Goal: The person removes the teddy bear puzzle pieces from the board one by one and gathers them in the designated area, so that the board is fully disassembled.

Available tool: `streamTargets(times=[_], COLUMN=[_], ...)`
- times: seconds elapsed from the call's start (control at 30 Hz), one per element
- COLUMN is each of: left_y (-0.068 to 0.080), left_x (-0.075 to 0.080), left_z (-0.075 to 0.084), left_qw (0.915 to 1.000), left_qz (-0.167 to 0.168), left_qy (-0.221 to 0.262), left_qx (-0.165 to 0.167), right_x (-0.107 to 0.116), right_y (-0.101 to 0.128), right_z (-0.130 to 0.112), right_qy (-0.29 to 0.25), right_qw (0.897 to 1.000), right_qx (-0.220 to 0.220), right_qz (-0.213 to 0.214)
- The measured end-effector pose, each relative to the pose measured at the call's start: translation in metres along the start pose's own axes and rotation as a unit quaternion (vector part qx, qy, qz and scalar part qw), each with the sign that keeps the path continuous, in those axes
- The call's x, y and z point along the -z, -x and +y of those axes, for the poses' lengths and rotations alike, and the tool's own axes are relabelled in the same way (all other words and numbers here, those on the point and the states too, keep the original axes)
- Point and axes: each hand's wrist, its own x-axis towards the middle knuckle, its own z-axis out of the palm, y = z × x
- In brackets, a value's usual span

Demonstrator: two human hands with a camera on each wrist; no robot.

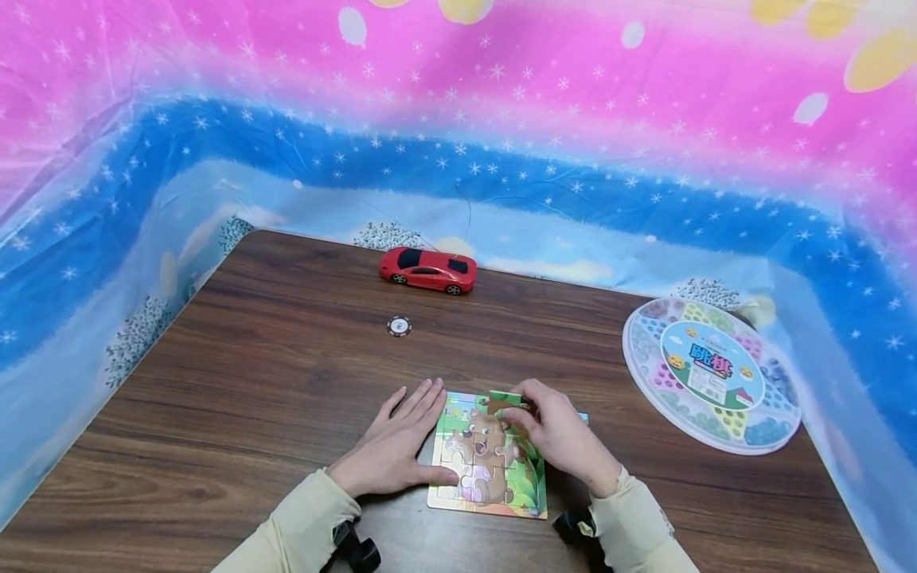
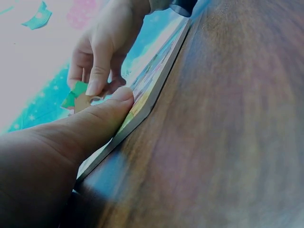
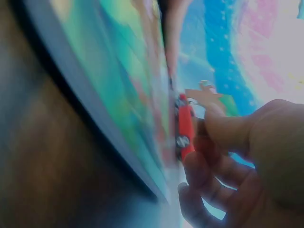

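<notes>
While the left hand [image 1: 396, 454] lies flat on the wooden table [image 1: 251, 382], fingers straight and close together, its thumb presses on the left edge of the jigsaw puzzle board [image 1: 489, 461]; the left wrist view shows that thumb [image 2: 111, 107] resting on the board's rim. The board, with a cartoon bear picture, sits near the table's front edge, a little right of the middle, flat on the wood.

The right hand [image 1: 555, 434] is over the board's top right part, fingers curled, pinching a loose puzzle piece [image 1: 504, 403] between thumb and fingertips. The piece is green and brown and is held at the board's top edge; whether it touches the board I cannot tell. In the right wrist view the piece [image 3: 209, 97] shows as a tan, knobbed shape above the thumb, close beside the board's surface [image 3: 118, 80].

Farther back, a red toy car [image 1: 428, 270] stands side-on near the table's far edge, about the middle. A small round poker chip [image 1: 399, 325], dark with white marks, lies between the car and the hands, well apart from both. At the right edge of the table lies a round Chinese checkers board [image 1: 712, 374] under a clear lid, with a printed label in its centre, tilted slightly over the edge. A starry pink and blue cloth [image 1: 501, 119] hangs around the table on the far side and both flanks. Both sleeves are pale yellow.
</notes>
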Motion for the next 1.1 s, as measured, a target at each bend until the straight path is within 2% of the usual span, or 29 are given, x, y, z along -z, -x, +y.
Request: streamTargets(times=[0.3, 0.53, 0.73, 0.93, 1.1], left_y=[-0.001, -0.001, -0.002, -0.001, -0.002], left_x=[-0.003, -0.002, -0.002, -0.001, 0.000], left_z=[-0.001, -0.001, -0.001, -0.001, 0.001], left_qw=[1.0000, 1.0000, 1.0000, 1.0000, 1.0000], left_qz=[0.006, 0.007, 0.003, 0.000, -0.003], left_qy=[-0.002, -0.003, -0.007, -0.005, -0.003], left_qx=[-0.004, -0.002, -0.001, 0.001, 0.003], right_x=[0.047, 0.089, 0.117, 0.121, 0.112], right_y=[0.009, 0.026, 0.041, 0.046, 0.045], right_z=[0.015, 0.038, 0.055, 0.066, 0.070], right_qy=[0.037, 0.054, 0.077, 0.074, 0.066], right_qw=[0.997, 0.992, 0.983, 0.977, 0.969], right_qx=[-0.046, -0.116, -0.163, -0.180, -0.226], right_qz=[0.052, -0.001, -0.042, -0.082, -0.076])
